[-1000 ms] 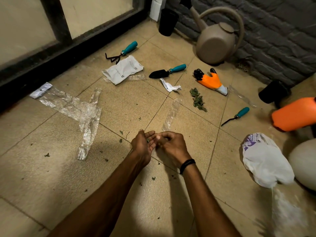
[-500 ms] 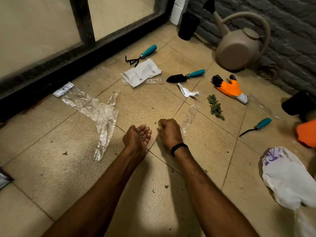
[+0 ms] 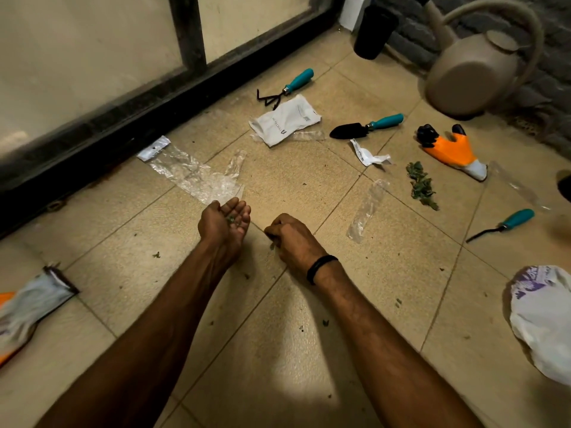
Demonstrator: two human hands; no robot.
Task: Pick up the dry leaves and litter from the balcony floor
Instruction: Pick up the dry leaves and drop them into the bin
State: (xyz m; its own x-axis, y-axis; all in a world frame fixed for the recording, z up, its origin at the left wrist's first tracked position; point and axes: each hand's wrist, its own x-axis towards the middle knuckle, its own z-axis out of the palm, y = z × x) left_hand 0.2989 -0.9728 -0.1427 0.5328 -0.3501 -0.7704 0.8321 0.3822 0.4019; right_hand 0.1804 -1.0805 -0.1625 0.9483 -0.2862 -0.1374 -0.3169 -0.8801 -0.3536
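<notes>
Floor tiles [image 3: 309, 180] of the balcony carry everything, bounded by a dark door frame [image 3: 123, 125] along the far left edge and a brick wall at the far right corner. Against that wall stands a beige watering can [image 3: 472, 72], with a black pot [image 3: 375, 32] in the far corner beside it. A white bag [image 3: 543, 322] lies crumpled at the right edge. A clear plastic wrapper [image 3: 191, 174] sprawls near the door frame, its near end just beyond the left hand [image 3: 225, 222]. An orange glove [image 3: 451, 151] lies near the watering can, and a second glove [image 3: 27, 307] is cut off by the left edge.

The left hand is palm up and cupped, fingers relaxed, with a few leaf bits [image 3: 231, 219] lying in the palm. The right hand [image 3: 290, 239], just beside it and not touching, is knuckles up with its fingers curled tight, pinching a green leaf scrap [image 3: 272, 246] low at the floor; a black wristband [image 3: 321, 267] circles the wrist.

A white pouch [image 3: 285, 120] lies mid-floor between a teal-handled rake [image 3: 285, 88] and a trowel [image 3: 366, 126]. A third teal-handled tool [image 3: 503, 225] lies toward the right edge. A clear plastic strip [image 3: 366, 210] lies near the right hand. A leaf clump [image 3: 421, 186] sits near the orange glove, and a crumpled paper [image 3: 369, 154] lies below the trowel. Leaf crumbs [image 3: 156, 254] dot the tiles around both forearms.
</notes>
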